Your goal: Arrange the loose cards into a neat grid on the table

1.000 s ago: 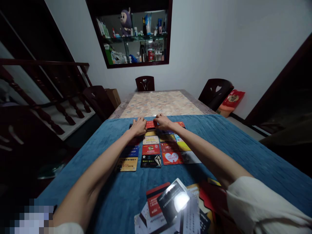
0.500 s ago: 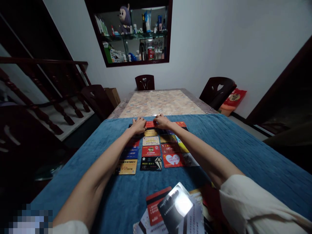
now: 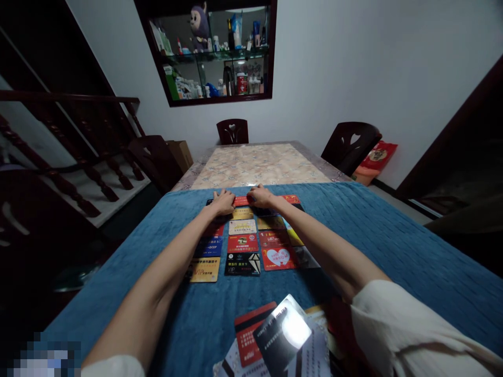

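Observation:
A red card (image 3: 241, 200) lies flat at the far end of a grid of cards, between my two hands. My left hand (image 3: 223, 202), fingers bent, holds its left end. On the other side, the curled fingers of my right hand (image 3: 260, 197) hold its right end. Nearer to me are a gold card (image 3: 242, 213), a cream card (image 3: 242, 226), a red card with a picture (image 3: 242, 243) and a black VIP card (image 3: 242, 264) in one column. A red card with a white heart (image 3: 277, 257) lies to the right. My forearms hide parts of the outer columns.
A loose pile with a red card (image 3: 249, 335) and a shiny dark card (image 3: 281, 335) lies close to me on the blue cloth (image 3: 157, 225). Beyond the cloth is the patterned tabletop (image 3: 263, 162). Dark chairs (image 3: 349, 146) stand around the table.
Both hands stay at the red card with hardly any movement. The view has shifted slightly, and the right sleeve sits a little further left. The cards keep their layout.

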The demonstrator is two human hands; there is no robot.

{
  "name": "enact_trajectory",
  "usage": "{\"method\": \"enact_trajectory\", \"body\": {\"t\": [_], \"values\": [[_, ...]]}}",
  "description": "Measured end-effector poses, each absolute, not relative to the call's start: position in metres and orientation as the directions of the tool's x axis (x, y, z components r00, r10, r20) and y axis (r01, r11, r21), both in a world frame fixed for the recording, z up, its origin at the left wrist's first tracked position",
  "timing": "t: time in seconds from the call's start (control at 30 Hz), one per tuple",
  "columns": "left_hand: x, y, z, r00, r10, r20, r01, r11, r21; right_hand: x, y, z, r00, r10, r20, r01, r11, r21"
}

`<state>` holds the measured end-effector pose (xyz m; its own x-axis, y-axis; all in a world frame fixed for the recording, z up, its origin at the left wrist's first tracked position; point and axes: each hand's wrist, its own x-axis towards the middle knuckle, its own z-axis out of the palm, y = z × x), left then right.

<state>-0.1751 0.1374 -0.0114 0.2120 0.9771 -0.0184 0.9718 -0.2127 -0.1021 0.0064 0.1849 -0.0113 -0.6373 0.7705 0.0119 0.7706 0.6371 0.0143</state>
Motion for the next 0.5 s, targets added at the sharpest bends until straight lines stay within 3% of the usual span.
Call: {"method": "enact_trajectory", "body": {"t": [0.5], "values": [[-0.1749,0.1377,-0.0071,0.205,0.979,-0.019,0.977,-0.205,-0.063,0.0075,0.1814,-0.0106,-0.624,0.782,0.006,0.781,0.624,0.02]]}}
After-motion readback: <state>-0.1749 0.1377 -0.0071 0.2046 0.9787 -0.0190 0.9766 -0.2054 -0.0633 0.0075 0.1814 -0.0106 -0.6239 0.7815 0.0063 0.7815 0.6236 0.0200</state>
